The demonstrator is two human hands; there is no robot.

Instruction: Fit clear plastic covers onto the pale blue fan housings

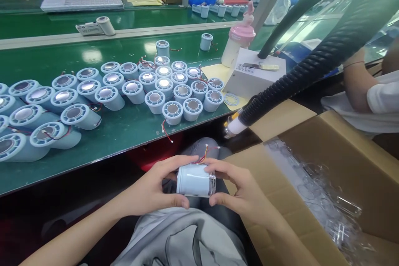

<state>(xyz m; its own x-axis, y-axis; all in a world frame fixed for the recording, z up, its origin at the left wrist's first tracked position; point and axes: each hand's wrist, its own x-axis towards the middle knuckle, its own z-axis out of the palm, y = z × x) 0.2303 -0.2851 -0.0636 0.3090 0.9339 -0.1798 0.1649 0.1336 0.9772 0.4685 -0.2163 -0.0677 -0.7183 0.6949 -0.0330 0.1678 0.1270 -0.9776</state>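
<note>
Over my lap, both hands grip one pale blue-white cylinder [195, 179] lying on its side, with thin red and yellow wires trailing from its top. My left hand [156, 189] clasps its left end, thumb below and fingers over the top. My right hand [238, 191] holds the right end, where a clear cap seems to sit. On the green conveyor table [124, 133] ahead stand several matching cylinders [173, 112] with shiny round tops, some upright, some tipped over at the left [46, 133].
An open cardboard box [327, 183] of clear plastic parts sits at my right. A black corrugated hose [311, 62] ends in a white nozzle [233, 126]. A pink-capped bottle [238, 45] and a white box [255, 75] stand beyond. Other people work across the belt and at right.
</note>
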